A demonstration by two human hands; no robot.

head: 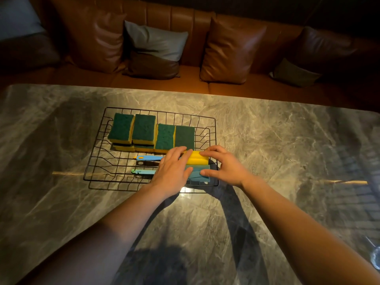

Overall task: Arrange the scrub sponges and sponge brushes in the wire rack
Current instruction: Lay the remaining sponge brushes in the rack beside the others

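Note:
A black wire rack point(98, 140) lies on the marble table. Several green-and-yellow scrub sponges point(144, 129) sit in a row along its far side, some stacked two high. Nearer to me lie two sponge brushes side by side, handles pointing left: one with a yellow head point(195, 158) and blue handle point(148, 157), one with a blue-green head point(198, 174) and light blue handle point(144, 172). My left hand point(172, 171) rests flat over the necks of both brushes. My right hand point(224, 165) pinches the right ends of both heads with thumb and fingers.
The grey marble table point(267, 140) has a brass inlay strip point(347, 182) running across it. A brown leather sofa with several cushions point(230, 50) stands beyond the far edge. A glass object point(375, 258) shows at the right edge.

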